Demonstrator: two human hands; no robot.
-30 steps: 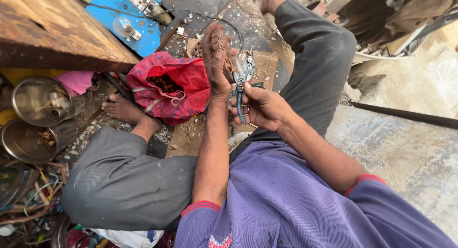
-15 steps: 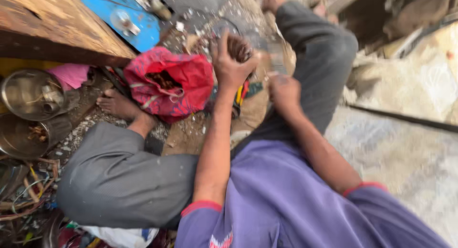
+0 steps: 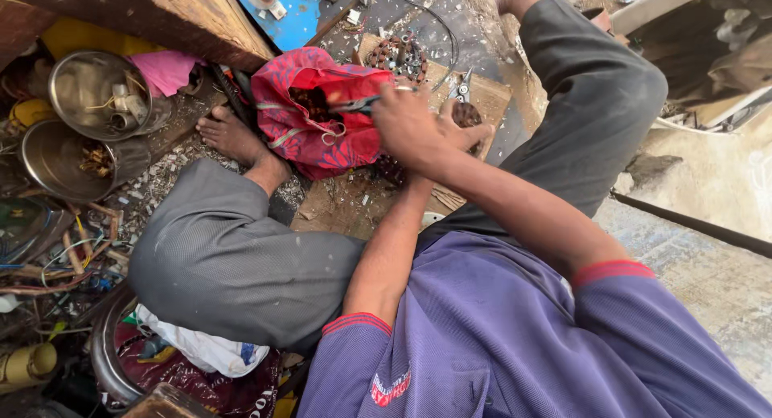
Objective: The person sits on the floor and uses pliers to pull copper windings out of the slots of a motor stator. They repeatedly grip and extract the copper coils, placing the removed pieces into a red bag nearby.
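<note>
Two hands: right hand (image 3: 410, 124) grip holds pliers (image 3: 362, 104) over red bag (image 3: 322, 116); left unclear.

Right hand (image 3: 410, 124): moved from beside the knee across the left hand (image 3: 462, 132), now over the red bag (image 3: 318, 112). Pliers (image 3: 362, 104): formerly pointing down, now level, tip at the bag's mouth.

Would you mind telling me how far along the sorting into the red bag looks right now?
Done: dark pieces already lie inside the open red bag. In hand: the right hand holds a dark tool over the bag; the left hand sits behind it, mostly hidden. Left: a cluster of brown pieces remains on the board.
</note>
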